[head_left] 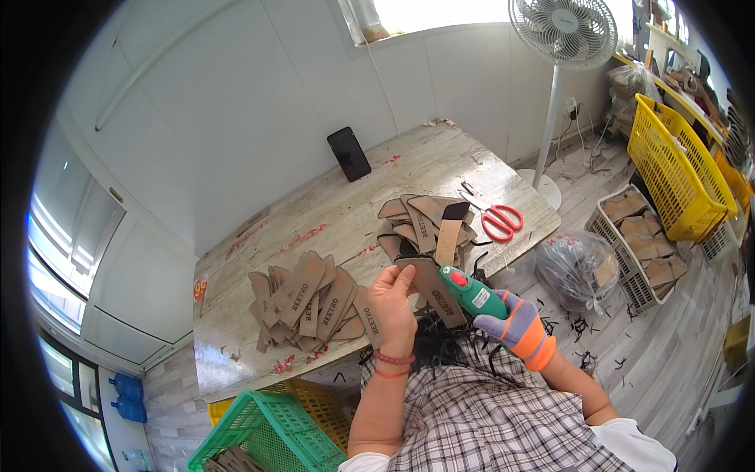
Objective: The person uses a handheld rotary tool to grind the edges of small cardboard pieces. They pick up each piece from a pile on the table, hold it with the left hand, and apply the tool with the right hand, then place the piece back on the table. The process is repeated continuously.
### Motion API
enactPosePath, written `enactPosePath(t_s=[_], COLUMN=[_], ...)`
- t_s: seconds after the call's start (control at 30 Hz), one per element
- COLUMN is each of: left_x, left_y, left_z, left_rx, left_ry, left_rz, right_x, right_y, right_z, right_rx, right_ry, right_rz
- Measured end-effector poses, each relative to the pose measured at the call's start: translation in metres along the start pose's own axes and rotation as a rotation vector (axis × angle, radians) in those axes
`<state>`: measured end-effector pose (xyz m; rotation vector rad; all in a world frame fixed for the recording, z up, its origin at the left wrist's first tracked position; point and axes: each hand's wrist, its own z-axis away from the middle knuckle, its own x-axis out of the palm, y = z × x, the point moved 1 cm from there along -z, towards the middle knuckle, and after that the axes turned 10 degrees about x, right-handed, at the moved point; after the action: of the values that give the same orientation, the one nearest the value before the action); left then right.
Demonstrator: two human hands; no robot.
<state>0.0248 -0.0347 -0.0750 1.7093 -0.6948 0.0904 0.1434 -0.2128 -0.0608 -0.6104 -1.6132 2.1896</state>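
My bare left hand [392, 303], with red bracelets at the wrist, pinches a flat brown piece [440, 293] that has dark printing and a black edge. In my gloved right hand [513, 318], purple with an orange cuff, is a green electric hand tool [476, 297] with a red button. Its tip is at the brown piece; the cutting end is too small to make out. Beyond my hands lies a heap of similar brown pieces [425, 224], some with black ends. A second pile of brown pieces [303, 303] lies left of my left hand.
Red-handled scissors [500, 223] lie near the table's [236, 315] right edge, and a black phone [349, 154] leans at the back. A green crate [255, 425] stands at lower left. A fan [554, 102], a plastic bag [578, 267] and crates [680, 173] are at right. Black scraps cover my lap.
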Motion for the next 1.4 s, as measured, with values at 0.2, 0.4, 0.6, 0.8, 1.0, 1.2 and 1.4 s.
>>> enactPosePath(t_s=[0.2,0.4,0.6,0.8,1.0,1.2,1.4], left_x=[-0.002,-0.006,-0.003,-0.005,-0.009,-0.003,-0.009], left_y=[0.003,0.008,0.024,0.027,0.023,0.036,0.032], left_z=[-0.001,-0.010,-0.012,-0.014,-0.013,-0.014,-0.043], left_rx=[0.019,0.047,0.050,0.093,0.087,0.081,0.367], left_ry=[-0.085,-0.127,-0.202,-0.320,-0.453,-0.578,-0.594], left_rz=[-0.041,-0.120,-0.198,-0.332,-0.414,-0.504,-0.743], right_x=[-0.004,-0.007,-0.008,-0.008,-0.008,-0.011,-0.009], right_y=[0.000,0.003,0.004,0.004,0.000,-0.003,-0.004], right_z=[-0.001,-0.001,-0.001,-0.002,-0.002,-0.002,0.000], right_rx=[-0.010,0.024,0.023,-0.011,0.024,-0.038,0.000], right_ry=[-0.020,-0.063,-0.085,-0.076,-0.104,-0.080,-0.054], right_rz=[0.049,0.091,0.102,0.117,0.036,0.087,0.025])
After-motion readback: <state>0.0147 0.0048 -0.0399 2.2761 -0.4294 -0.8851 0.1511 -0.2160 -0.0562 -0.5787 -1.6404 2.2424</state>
